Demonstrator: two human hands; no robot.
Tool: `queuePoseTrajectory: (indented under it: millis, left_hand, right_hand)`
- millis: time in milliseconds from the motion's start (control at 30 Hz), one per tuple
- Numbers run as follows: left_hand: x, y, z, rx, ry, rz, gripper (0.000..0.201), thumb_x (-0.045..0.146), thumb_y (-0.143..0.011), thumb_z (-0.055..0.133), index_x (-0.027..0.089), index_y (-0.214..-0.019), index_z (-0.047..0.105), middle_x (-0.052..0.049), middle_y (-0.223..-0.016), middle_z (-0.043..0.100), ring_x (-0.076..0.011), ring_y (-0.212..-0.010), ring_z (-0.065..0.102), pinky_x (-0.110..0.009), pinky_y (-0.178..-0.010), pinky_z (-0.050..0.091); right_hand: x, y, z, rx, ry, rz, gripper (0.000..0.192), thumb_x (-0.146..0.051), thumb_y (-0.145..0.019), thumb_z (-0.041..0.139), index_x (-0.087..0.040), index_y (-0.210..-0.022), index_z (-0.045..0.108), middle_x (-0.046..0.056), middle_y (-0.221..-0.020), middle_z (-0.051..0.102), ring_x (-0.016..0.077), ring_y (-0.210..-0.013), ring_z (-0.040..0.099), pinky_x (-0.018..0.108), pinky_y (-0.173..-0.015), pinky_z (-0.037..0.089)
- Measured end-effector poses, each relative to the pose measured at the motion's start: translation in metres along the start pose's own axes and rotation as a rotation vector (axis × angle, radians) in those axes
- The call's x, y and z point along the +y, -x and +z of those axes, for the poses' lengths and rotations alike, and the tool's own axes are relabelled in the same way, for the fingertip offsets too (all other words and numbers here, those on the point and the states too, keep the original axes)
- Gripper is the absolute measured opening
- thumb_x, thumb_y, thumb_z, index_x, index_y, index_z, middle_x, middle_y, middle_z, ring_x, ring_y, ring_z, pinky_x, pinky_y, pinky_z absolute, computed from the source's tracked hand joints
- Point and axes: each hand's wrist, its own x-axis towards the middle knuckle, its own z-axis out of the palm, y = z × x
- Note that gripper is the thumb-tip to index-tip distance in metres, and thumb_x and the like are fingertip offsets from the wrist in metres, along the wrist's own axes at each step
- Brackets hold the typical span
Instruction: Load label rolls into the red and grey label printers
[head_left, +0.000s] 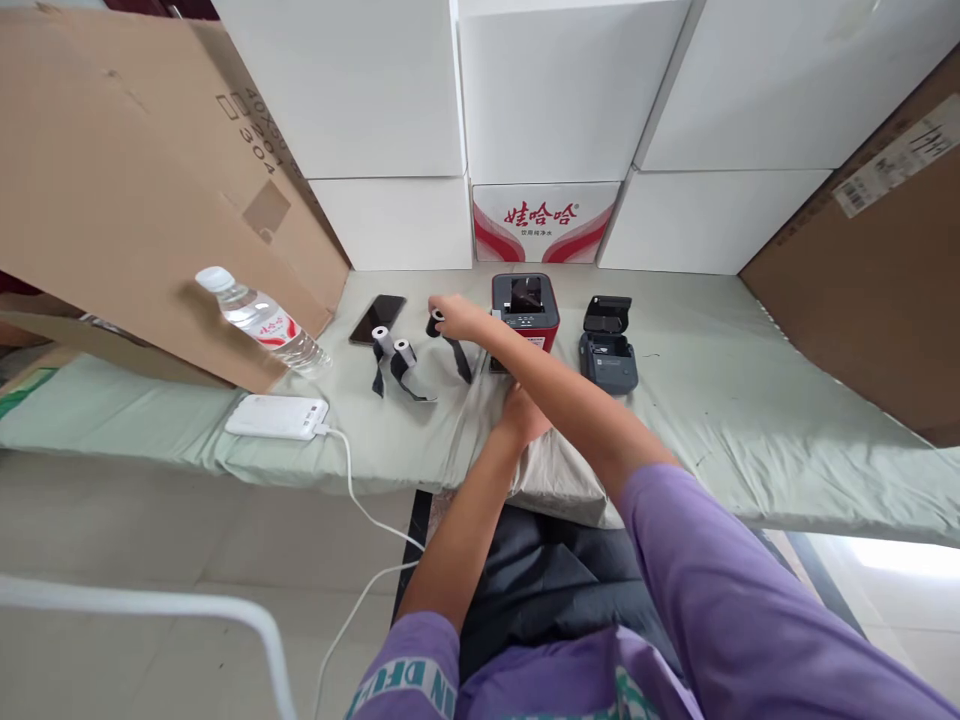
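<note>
Small black paper roll with trailing dark strip (pixel 437 322): pinched at its left end in the closed fingers of the right hand (pixel 459 317), which crosses over the left hand (pixel 525 412) (grip unreadable), left of the red-and-grey label printer (pixel 525 310).

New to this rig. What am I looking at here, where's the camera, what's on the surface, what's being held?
There is no machine: a person works with bare hands, and the single camera sits on their head, looking forward and down. The right hand reaches across and grips a small black roll with a dark strip hanging from it. The left hand rests on the green cloth, mostly hidden under the right arm, so its grip is unclear. Also there: two white-capped rolls, a phone, a red printer, a grey printer, a water bottle and a white power bank.
</note>
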Motion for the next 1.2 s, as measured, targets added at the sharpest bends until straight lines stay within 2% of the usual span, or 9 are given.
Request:
queuePoseTrajectory:
  millis: [67, 133, 233, 367, 500, 667, 800, 1000, 1200]
  left_hand:
    - [0.004, 0.0, -0.004, -0.012, -0.002, 0.004, 0.056, 0.026, -0.1, 0.054, 0.015, -0.155, 0.056, -0.015, -0.162, 0.056, -0.0316, -0.16, 0.041, -0.052, -0.136, 0.03]
    - [0.006, 0.0, -0.006, 0.001, -0.006, 0.033, 0.051, 0.025, -0.101, 0.052, 0.01, -0.149, 0.06, -0.018, -0.159, 0.058, -0.0303, -0.157, 0.045, -0.048, -0.134, 0.033]
    - [0.006, -0.001, -0.007, 0.017, 0.007, 0.07, 0.05, 0.026, -0.101, 0.053, 0.012, -0.148, 0.061, -0.017, -0.164, 0.054, -0.0297, -0.157, 0.044, -0.049, -0.133, 0.033]
    - [0.005, -0.002, -0.005, -0.034, -0.028, -0.004, 0.053, 0.029, -0.102, 0.054, 0.016, -0.154, 0.057, -0.014, -0.169, 0.047, -0.0295, -0.16, 0.04, -0.051, -0.134, 0.029]
    - [0.007, -0.001, -0.01, -0.083, -0.032, -0.002, 0.054, 0.031, -0.105, 0.049, 0.014, -0.156, 0.055, -0.013, -0.173, 0.041, -0.0263, -0.163, 0.035, -0.046, -0.136, 0.027]
    - [0.008, 0.0, -0.015, -0.097, -0.021, -0.007, 0.055, 0.03, -0.104, 0.049, 0.013, -0.156, 0.054, -0.013, -0.174, 0.04, -0.0273, -0.163, 0.034, -0.047, -0.135, 0.026]
    - [0.008, -0.001, -0.016, -0.112, -0.002, -0.022, 0.056, 0.03, -0.104, 0.049, 0.013, -0.157, 0.054, -0.013, -0.174, 0.038, -0.027, -0.164, 0.033, -0.046, -0.136, 0.024]
    - [0.009, 0.0, -0.017, -0.119, -0.002, -0.03, 0.056, 0.03, -0.104, 0.049, 0.014, -0.158, 0.053, -0.012, -0.175, 0.038, -0.0278, -0.164, 0.032, -0.047, -0.136, 0.024]
    - [0.007, -0.001, -0.014, -0.112, -0.015, -0.032, 0.056, 0.031, -0.105, 0.048, 0.014, -0.158, 0.053, -0.01, -0.175, 0.039, -0.0274, -0.164, 0.032, -0.046, -0.137, 0.023]
  right_hand:
    - [0.011, 0.021, -0.01, 0.069, -0.176, -0.101, 0.038, -0.018, -0.093, 0.061, -0.02, -0.131, 0.06, 0.01, -0.131, 0.071, 0.0216, -0.12, 0.066, 0.034, -0.103, 0.054]
    - [0.022, 0.049, -0.019, 0.093, -0.452, -0.163, 0.038, -0.02, -0.091, 0.059, -0.021, -0.13, 0.056, 0.007, -0.12, 0.072, 0.0192, -0.105, 0.068, 0.031, -0.091, 0.057]
    - [0.039, 0.101, -0.027, 0.096, -0.742, -0.14, 0.042, -0.03, -0.09, 0.059, -0.025, -0.13, 0.05, 0.005, -0.111, 0.07, 0.0185, -0.088, 0.066, 0.03, -0.075, 0.056]
    - [0.074, 0.176, -0.032, 0.332, -0.756, 0.126, 0.051, -0.044, -0.093, 0.055, -0.027, -0.14, 0.043, 0.011, -0.122, 0.069, 0.0248, -0.099, 0.07, 0.035, -0.077, 0.057]
    - [0.129, 0.226, -0.038, 0.526, -0.606, 0.305, 0.053, -0.04, -0.091, 0.054, -0.026, -0.141, 0.042, 0.014, -0.133, 0.069, 0.0279, -0.112, 0.069, 0.039, -0.085, 0.057]
    - [0.201, 0.232, -0.037, 0.463, -0.412, 0.381, 0.037, -0.029, -0.079, 0.059, -0.023, -0.116, 0.054, 0.011, -0.124, 0.073, 0.0256, -0.106, 0.066, 0.037, -0.088, 0.053]
    - [0.233, 0.215, -0.025, 0.405, -0.194, 0.306, 0.033, -0.021, -0.071, 0.061, -0.021, -0.104, 0.06, 0.012, -0.111, 0.072, 0.0293, -0.102, 0.061, 0.043, -0.092, 0.05]
    - [0.242, 0.202, -0.008, 0.386, 0.053, 0.307, 0.038, -0.017, -0.078, 0.063, -0.018, -0.115, 0.067, 0.017, -0.121, 0.067, 0.0358, -0.11, 0.055, 0.05, -0.099, 0.047]
    - [0.236, 0.207, -0.006, 0.325, 0.075, 0.382, 0.039, -0.014, -0.082, 0.067, -0.018, -0.12, 0.073, 0.016, -0.122, 0.068, 0.036, -0.113, 0.056, 0.047, -0.098, 0.049]
